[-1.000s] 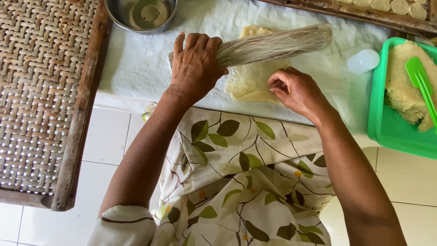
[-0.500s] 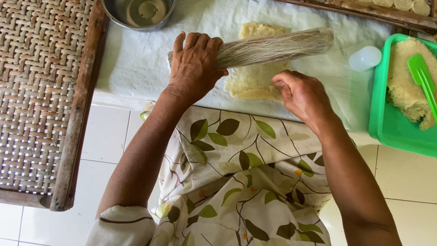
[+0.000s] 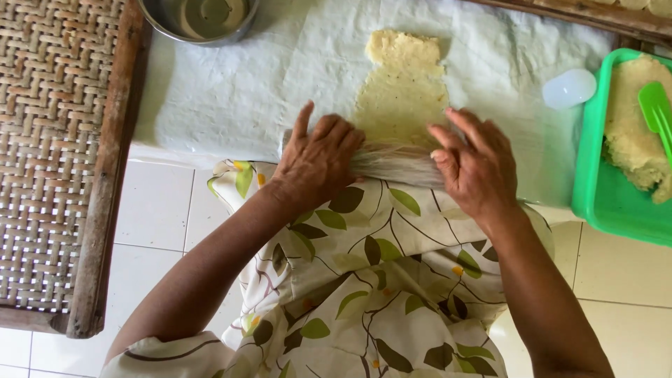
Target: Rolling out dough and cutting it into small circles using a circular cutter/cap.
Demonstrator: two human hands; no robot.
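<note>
On a counter covered in white cloth, our left hand and right hand press flat, fingers open, on a rolling pin at the near end of flattened yellow dough

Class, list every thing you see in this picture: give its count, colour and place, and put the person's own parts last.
Dough sheet: one, pale yellow, flattened on the cloth.
Rolling pin: one, pale, under both hands at the near edge.
White cloth: one, covering the work surface.
Metal bowl: one, grey, top left.
Green tray: one, right, holding dough and a green spatula.
Round lid: one, white, beside the tray.
Woven rack: one, brown, left.
Left hand: on the pin.
Right hand: on the pin.
</note>
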